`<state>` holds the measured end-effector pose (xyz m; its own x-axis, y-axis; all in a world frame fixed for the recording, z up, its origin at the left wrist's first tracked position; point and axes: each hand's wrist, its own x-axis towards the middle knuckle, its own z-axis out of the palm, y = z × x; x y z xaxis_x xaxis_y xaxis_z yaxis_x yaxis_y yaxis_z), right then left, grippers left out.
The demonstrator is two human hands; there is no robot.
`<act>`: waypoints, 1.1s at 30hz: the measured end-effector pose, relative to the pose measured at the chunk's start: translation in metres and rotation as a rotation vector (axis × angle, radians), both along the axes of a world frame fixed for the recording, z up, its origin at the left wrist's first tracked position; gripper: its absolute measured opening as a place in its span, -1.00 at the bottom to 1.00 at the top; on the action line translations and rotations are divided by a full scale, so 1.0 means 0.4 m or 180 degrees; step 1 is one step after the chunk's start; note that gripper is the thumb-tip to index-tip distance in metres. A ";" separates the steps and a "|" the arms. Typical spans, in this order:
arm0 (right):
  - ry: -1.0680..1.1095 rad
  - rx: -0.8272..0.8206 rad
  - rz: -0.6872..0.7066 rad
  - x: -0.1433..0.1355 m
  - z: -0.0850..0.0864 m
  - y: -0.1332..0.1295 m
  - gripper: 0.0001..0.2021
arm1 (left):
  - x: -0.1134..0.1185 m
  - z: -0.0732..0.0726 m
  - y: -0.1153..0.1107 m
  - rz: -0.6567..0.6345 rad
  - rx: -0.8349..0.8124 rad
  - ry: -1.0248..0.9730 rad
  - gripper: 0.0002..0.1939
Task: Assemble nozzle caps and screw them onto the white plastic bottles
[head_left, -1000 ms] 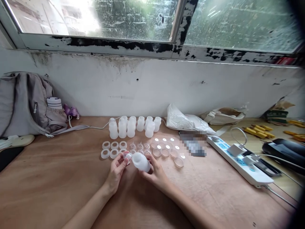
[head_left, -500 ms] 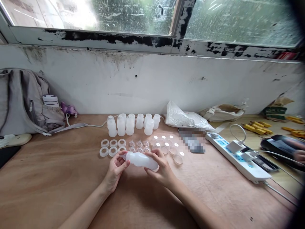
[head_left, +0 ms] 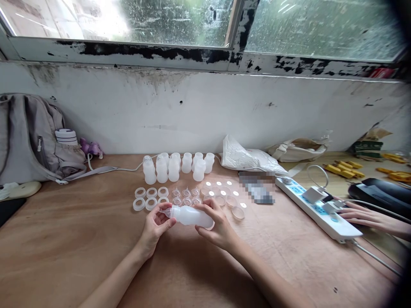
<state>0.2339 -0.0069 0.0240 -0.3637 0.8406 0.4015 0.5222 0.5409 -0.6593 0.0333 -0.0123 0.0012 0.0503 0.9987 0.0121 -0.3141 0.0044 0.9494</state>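
Note:
A frosted white bottle [head_left: 189,216] lies sideways between my hands, above the wooden table. My left hand [head_left: 156,224] is closed around the neck end, its fingers on a clear nipple [head_left: 166,211] at the bottle's mouth. My right hand [head_left: 217,224] grips the base end between thumb and fingers. Just beyond are white rings [head_left: 139,204] in two rows, clear nipples [head_left: 186,192] beside them, and round clear discs [head_left: 238,213] with small white pieces [head_left: 243,205] among them.
Several white bottles [head_left: 174,169] stand behind the parts. A power strip [head_left: 321,214] with plugs lies at the right, where another person's hand [head_left: 369,216] rests. A grey backpack [head_left: 28,137] is at the left; plastic bags [head_left: 237,154] lie by the wall.
The other person's hand has come further into view at the right, beside the power strip. My hands and the bottle hold nearly the same pose; the view has shifted slightly.

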 end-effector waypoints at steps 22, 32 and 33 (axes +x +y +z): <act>0.2219 -0.3286 0.0776 0.030 0.011 0.029 -0.64 | -0.013 0.019 0.003 -0.0056 -0.0295 -0.0453 -0.59; 0.1104 -0.3818 0.0517 0.033 -0.025 0.034 -0.17 | -0.016 0.027 -0.004 -0.0512 -0.0342 -0.0399 -0.63; 0.1103 -0.3682 0.0435 0.032 -0.026 0.034 -0.21 | -0.016 0.027 -0.004 -0.0512 -0.0344 -0.0393 -0.64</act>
